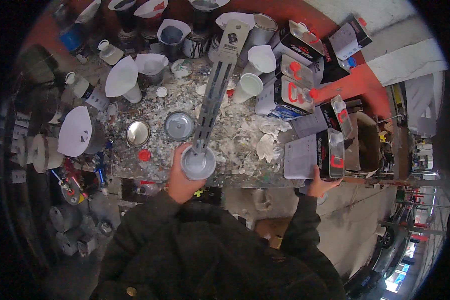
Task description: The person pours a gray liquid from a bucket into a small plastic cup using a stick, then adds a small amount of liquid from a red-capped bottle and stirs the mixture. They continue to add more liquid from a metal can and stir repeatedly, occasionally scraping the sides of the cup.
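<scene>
My left hand [180, 179] is wrapped round a cup [189, 171] at the near edge of the workbench. Grey paint lies inside it, and a long slotted stirring stick [216, 92] stands tilted in it, its upper end toward the far side. At the bench's right front corner my right hand [323, 184] grips the near side of a rectangular metal can [323, 151] with a red cap. The thumb and fingers lie along that side; part of the grip is hidden. Beyond the cup sits an open tin of grey paint [179, 125], with a round metal lid [138, 133] to its left.
The paint-spattered workbench [160, 102] carries a red cap [144, 155] and crumpled white wipes [268, 140]. Cups with paper strainers [123, 80] line the back and left. More rectangular cans [285, 95] crowd the right. Spray guns [75, 182] hang at the left edge.
</scene>
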Motion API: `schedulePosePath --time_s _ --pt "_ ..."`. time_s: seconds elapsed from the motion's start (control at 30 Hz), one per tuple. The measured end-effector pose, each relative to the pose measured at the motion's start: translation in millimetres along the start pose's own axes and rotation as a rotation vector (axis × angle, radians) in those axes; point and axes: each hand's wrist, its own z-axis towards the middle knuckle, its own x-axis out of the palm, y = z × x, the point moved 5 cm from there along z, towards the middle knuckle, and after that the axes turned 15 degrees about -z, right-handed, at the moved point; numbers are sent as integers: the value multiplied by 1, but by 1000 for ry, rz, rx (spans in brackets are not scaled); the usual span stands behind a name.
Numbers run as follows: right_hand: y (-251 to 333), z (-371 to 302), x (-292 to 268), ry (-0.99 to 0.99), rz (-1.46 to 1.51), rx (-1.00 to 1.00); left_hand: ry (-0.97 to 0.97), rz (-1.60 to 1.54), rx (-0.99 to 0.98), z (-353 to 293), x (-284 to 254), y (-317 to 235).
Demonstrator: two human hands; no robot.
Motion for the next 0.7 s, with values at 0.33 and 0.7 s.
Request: schedulePosePath --time_s 0.33,0.7 --pt "86 6 -60 -131 -391 -287 119 -140 -42 2 23 -3" --pt "326 -65 79 1473 77 -361 398 -125 -75 3 41 -8"
